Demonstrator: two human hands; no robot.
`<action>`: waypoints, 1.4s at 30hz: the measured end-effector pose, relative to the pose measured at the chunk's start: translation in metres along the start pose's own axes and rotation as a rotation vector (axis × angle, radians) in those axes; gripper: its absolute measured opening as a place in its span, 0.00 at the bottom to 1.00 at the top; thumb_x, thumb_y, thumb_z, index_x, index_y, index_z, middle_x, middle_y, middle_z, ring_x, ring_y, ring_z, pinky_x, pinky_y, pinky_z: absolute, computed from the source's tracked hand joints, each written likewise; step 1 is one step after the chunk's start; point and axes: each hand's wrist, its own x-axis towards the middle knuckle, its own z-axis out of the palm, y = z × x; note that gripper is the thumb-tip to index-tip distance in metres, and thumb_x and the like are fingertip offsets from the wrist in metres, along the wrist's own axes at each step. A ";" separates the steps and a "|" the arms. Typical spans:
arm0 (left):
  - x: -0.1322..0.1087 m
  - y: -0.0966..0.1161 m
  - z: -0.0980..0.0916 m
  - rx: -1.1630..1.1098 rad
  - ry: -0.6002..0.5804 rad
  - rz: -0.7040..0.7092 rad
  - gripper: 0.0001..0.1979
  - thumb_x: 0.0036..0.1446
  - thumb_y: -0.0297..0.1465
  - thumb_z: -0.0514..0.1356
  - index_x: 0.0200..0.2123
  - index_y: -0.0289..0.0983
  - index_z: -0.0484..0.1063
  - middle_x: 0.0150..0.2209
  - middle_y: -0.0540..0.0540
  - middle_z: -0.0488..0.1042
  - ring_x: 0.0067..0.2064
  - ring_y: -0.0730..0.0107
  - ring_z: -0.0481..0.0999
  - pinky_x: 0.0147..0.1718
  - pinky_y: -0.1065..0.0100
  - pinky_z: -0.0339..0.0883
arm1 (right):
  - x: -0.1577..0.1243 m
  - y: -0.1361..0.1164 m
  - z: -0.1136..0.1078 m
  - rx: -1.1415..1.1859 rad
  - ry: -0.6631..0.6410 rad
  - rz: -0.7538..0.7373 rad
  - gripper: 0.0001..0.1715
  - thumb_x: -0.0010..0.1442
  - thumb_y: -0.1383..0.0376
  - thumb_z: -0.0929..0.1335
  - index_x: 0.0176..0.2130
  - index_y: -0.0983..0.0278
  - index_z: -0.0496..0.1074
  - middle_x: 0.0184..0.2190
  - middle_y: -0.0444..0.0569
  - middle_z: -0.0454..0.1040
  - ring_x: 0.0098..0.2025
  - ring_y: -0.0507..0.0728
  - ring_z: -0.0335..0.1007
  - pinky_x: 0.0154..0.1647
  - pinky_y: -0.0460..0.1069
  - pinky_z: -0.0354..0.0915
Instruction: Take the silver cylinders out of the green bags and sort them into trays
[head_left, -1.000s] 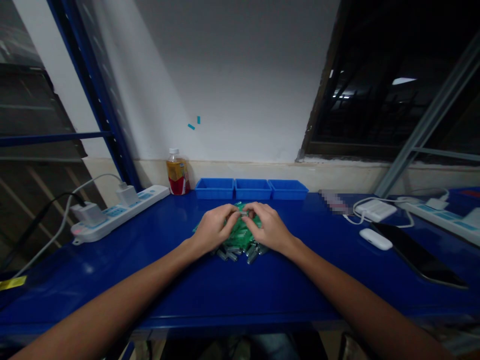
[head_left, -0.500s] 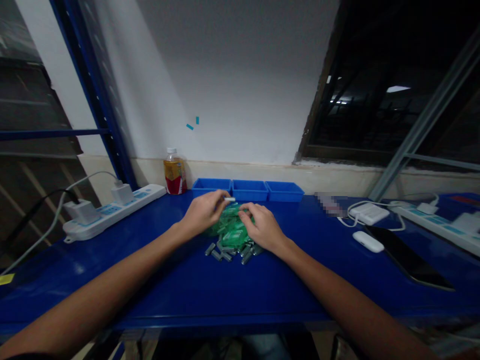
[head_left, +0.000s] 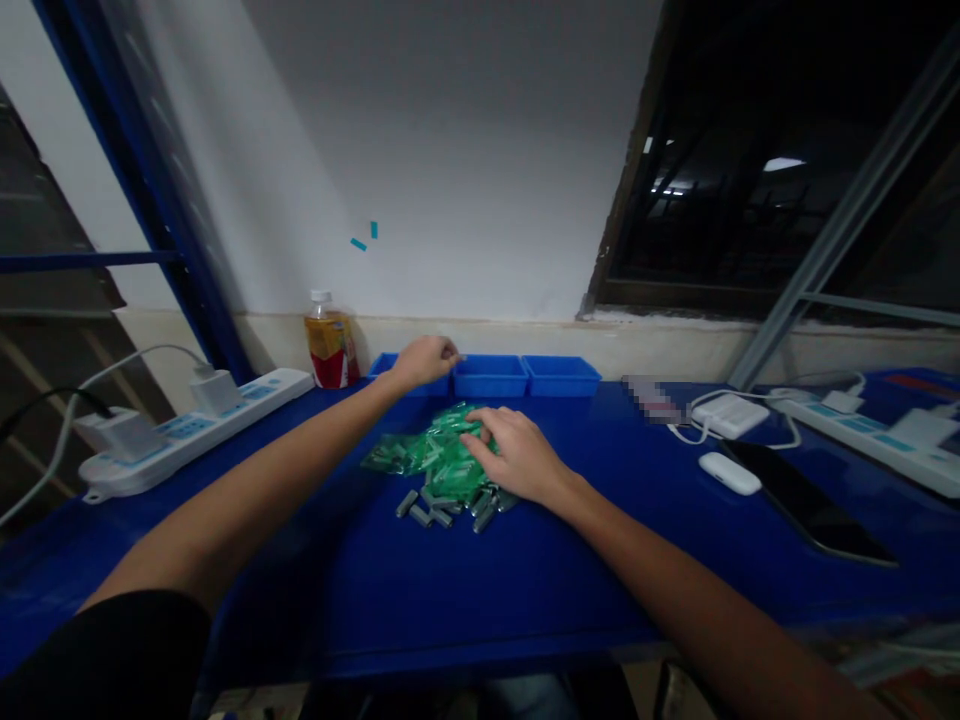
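My left hand (head_left: 429,360) is over the left and middle blue trays, its fingers pinched together; what they hold, if anything, is too small to make out. My right hand (head_left: 517,452) rests at the right side of a pile of green plastic packets (head_left: 450,450), thumb and fingers apart. Several grey metal cylinders (head_left: 420,514) lie along the near edge of the pile. Behind the pile stand the middle blue tray (head_left: 491,377), the right blue tray (head_left: 561,377) and the left blue tray (head_left: 379,368), partly hidden by my left hand.
A drink bottle (head_left: 330,345) stands left of the trays. Power strips with plugs lie at the left (head_left: 187,430) and right (head_left: 877,432). A black phone (head_left: 810,500), a white case (head_left: 729,473) and a white charger (head_left: 729,414) with cables lie on the blue table (head_left: 450,600).
My left hand has moved up and away from the pile to the trays; the small white piece at its fingertips no longer shows. My right hand stays at the pile. The view has shifted slightly.
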 end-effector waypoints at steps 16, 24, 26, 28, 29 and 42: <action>-0.057 0.038 0.012 -0.057 -0.048 0.228 0.18 0.61 0.37 0.49 0.49 0.37 0.71 0.48 0.41 0.73 0.49 0.60 0.71 0.48 0.63 0.63 | 0.001 0.017 0.000 -0.055 -0.014 -0.006 0.11 0.63 0.60 0.64 0.39 0.65 0.70 0.33 0.49 0.73 0.37 0.57 0.65 0.40 0.51 0.58; -0.143 -0.035 -0.009 -0.192 -0.343 0.184 0.28 0.53 0.45 0.57 0.54 0.37 0.65 0.51 0.41 0.71 0.51 0.57 0.70 0.50 0.62 0.62 | 0.000 0.017 0.002 -0.097 -0.083 0.044 0.11 0.62 0.59 0.64 0.39 0.64 0.71 0.33 0.50 0.73 0.37 0.58 0.65 0.36 0.52 0.58; -0.145 -0.043 -0.008 -0.184 -0.355 0.156 0.24 0.50 0.44 0.60 0.48 0.37 0.69 0.47 0.42 0.73 0.48 0.58 0.72 0.46 0.63 0.64 | 0.000 0.016 0.002 -0.096 -0.081 0.039 0.11 0.62 0.59 0.65 0.39 0.64 0.71 0.33 0.50 0.73 0.37 0.58 0.65 0.36 0.51 0.58; -0.142 -0.046 -0.003 -0.165 -0.303 0.095 0.21 0.49 0.42 0.61 0.44 0.36 0.69 0.43 0.42 0.74 0.44 0.59 0.73 0.42 0.65 0.65 | 0.000 0.016 0.002 -0.089 -0.069 0.032 0.11 0.62 0.60 0.65 0.38 0.64 0.72 0.33 0.50 0.73 0.37 0.58 0.65 0.37 0.51 0.58; -0.140 -0.046 -0.001 -0.164 -0.274 0.074 0.22 0.49 0.42 0.61 0.44 0.36 0.69 0.42 0.42 0.74 0.43 0.60 0.73 0.41 0.65 0.66 | 0.000 0.016 0.001 -0.084 -0.062 0.028 0.11 0.62 0.60 0.65 0.38 0.64 0.72 0.32 0.50 0.73 0.37 0.58 0.65 0.37 0.51 0.58; -0.148 -0.015 -0.026 -0.289 0.259 0.073 0.16 0.61 0.38 0.51 0.37 0.34 0.75 0.31 0.47 0.76 0.30 0.68 0.73 0.31 0.69 0.63 | 0.000 -0.004 -0.005 0.048 0.018 -0.073 0.11 0.63 0.61 0.64 0.37 0.66 0.72 0.32 0.50 0.73 0.38 0.56 0.64 0.41 0.51 0.59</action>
